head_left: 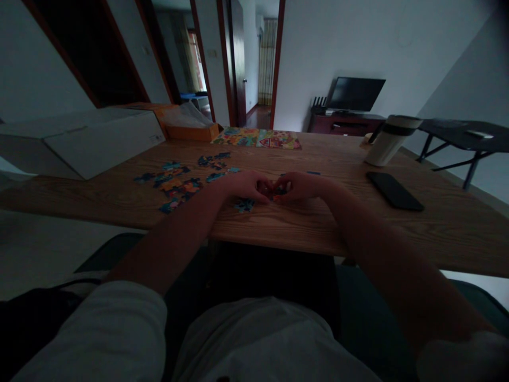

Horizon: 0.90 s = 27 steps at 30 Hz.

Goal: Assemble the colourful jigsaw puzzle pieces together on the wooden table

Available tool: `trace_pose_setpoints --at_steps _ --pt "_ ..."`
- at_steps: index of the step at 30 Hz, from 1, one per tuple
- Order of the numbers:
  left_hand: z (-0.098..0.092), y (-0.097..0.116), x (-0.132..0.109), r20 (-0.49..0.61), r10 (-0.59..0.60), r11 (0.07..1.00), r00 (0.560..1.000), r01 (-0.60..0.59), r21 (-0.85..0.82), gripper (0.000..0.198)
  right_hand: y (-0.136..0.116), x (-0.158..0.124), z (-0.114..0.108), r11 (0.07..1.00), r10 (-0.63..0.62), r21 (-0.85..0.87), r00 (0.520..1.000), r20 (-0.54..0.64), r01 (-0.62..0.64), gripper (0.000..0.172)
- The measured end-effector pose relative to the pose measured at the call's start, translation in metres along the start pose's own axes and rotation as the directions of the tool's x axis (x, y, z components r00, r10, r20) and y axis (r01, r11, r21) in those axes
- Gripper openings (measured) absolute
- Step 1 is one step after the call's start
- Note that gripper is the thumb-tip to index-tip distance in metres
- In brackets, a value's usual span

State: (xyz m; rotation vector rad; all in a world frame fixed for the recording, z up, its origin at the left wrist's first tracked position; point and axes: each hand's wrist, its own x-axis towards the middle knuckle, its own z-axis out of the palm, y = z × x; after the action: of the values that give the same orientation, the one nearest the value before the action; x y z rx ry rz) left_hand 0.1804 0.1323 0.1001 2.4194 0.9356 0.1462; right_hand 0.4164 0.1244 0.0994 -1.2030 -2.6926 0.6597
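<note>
While the left hand and the right hand are coming together above the wooden table, they are pinching a small jigsaw piece between them, partly hidden. Another piece is lying just below the left hand, loose jigsaw pieces are lying at left, and a colourful puzzle picture is lying at upper centre.

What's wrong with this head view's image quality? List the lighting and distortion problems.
Head view: underexposed, so the left hand and right hand sit in dim light; wide-angle distortion bows the wooden table; the puzzle pieces show little sharp detail.
</note>
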Motion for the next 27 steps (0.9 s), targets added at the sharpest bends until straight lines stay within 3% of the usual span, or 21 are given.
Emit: trace_pose_setpoints --at_steps 7,27 --pt "0.0007 -0.0018 -0.0008 -0.015 -0.032 0.998 0.999 0.033 0.046 0.050 -0.0034 -0.0021 -0.0036 1.000 0.011 0.013 1.000 0.029 -0.011 0.047" --pt "0.0007 -0.0026 -0.0004 0.013 0.053 0.998 0.999 -0.053 -0.036 0.049 0.0018 0.0034 0.0019 0.997 0.063 -0.046 0.998 -0.004 -0.064 0.040"
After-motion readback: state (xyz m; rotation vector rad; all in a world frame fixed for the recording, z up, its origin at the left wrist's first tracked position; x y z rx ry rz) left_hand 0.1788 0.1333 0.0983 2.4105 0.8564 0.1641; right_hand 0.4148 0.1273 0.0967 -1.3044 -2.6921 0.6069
